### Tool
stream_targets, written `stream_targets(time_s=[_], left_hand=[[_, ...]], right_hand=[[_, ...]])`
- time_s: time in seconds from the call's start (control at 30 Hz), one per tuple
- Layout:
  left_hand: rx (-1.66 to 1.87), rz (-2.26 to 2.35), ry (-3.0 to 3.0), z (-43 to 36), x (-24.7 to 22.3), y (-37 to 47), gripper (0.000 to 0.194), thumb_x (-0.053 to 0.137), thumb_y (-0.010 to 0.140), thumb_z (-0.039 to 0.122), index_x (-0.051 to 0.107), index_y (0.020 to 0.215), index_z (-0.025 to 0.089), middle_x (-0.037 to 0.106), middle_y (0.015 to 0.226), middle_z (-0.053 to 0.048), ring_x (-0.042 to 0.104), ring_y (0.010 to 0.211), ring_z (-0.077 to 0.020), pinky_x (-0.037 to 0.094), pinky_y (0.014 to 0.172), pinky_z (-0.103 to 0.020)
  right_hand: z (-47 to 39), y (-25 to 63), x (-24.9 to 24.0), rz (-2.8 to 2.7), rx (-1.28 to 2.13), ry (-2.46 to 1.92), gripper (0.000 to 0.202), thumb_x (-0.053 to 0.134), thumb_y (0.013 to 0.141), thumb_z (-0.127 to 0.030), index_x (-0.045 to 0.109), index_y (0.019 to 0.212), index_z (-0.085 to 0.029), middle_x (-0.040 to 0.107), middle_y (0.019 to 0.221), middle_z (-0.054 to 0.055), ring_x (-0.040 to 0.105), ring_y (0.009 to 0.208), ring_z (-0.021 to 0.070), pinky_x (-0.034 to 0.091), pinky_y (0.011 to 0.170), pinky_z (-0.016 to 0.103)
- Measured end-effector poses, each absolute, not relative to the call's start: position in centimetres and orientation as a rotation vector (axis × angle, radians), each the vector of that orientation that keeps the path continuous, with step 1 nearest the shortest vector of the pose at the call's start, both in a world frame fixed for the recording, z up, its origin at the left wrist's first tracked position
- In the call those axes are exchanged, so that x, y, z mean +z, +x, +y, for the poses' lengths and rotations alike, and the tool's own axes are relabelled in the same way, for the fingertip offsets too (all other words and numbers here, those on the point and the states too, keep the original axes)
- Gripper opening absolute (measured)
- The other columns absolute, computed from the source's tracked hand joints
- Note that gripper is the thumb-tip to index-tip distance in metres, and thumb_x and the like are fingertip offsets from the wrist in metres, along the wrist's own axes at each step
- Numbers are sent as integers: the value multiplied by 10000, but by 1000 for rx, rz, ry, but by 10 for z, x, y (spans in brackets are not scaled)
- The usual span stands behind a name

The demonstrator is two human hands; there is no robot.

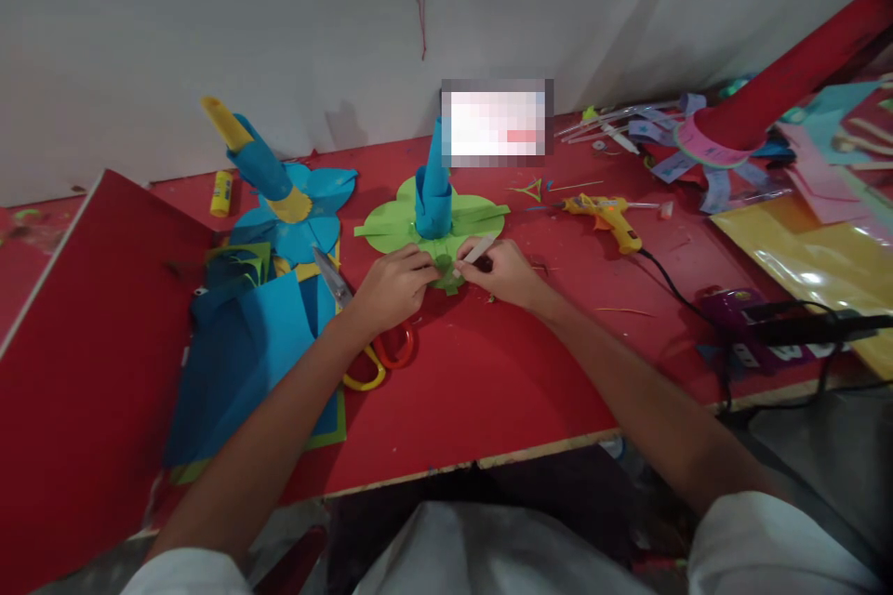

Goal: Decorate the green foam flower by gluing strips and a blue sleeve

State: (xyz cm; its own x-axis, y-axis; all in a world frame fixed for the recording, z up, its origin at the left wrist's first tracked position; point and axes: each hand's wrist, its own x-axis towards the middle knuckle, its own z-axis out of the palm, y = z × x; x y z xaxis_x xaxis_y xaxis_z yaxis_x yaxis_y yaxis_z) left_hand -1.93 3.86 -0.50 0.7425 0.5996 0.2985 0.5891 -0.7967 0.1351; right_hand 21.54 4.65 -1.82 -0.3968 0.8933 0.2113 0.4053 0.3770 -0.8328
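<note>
A green paper flower [473, 216] lies on the red table, with a rolled blue paper tube [433, 204] standing at its centre. Both hands meet at its near petal. My left hand [394, 288] is closed, its fingertips pinching the left edge of that petal. My right hand [506, 272] is closed too, with a pale flat strip [479, 250] sticking up between its fingers and its thumb by the petal's right edge. Scissors [396, 346] with red and yellow handles lie partly under my left hand and wrist.
Left stand a blue paper flower [307, 204] with a yellow-tipped tube, a glue stick [221, 194], blue paper sheets [258, 335] and a red board [104, 353]. Right are a corded yellow glue gun [606, 216], a red pole [788, 74] and yellow sheeting [802, 251].
</note>
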Motion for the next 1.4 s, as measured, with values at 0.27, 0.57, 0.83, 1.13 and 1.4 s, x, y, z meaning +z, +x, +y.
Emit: stream_targets(time_s=[0.27,0.57,0.83,1.13,1.4], left_hand=[[523,985,2900,38,-5,-20,365,465,886,16,774,991,181,740,955,-67,619,945,-218,538,815,-343],[538,980,2897,39,-5,-19,364,469,900,24,773,1018,184,733,937,-62,620,936,-212,530,813,-333],[512,1004,2867,39,-5,-19,377,464,882,13,775,1014,181,736,947,-63,624,955,-220,532,822,-338],[948,1579,2462,37,0,-22,380,456,858,16,689,1100,195,672,1146,-97,648,1115,-243,560,955,-382],[895,1435,2317,52,-16,-27,802,508,873,119,282,1634,224,427,1648,-113,399,1533,-291,399,1242,-508]], right_hand=[[47,215,-20,-1942,901,-1126,218,602,887,-408,653,833,-202,687,751,20,577,665,155,404,637,290],[45,214,-18,-1963,908,-1112,259,614,914,-447,672,860,-201,685,768,18,579,679,157,400,646,290],[46,214,-19,-1960,886,-1103,259,619,913,-443,674,847,-199,707,780,29,608,690,161,422,637,283],[45,212,-21,-1608,821,-1059,350,525,1013,-533,693,1070,-231,662,681,-2,620,614,163,492,643,305],[38,202,-15,-1708,769,-1046,291,493,1039,-488,583,1211,-271,711,1275,99,674,1218,243,534,1000,378]])
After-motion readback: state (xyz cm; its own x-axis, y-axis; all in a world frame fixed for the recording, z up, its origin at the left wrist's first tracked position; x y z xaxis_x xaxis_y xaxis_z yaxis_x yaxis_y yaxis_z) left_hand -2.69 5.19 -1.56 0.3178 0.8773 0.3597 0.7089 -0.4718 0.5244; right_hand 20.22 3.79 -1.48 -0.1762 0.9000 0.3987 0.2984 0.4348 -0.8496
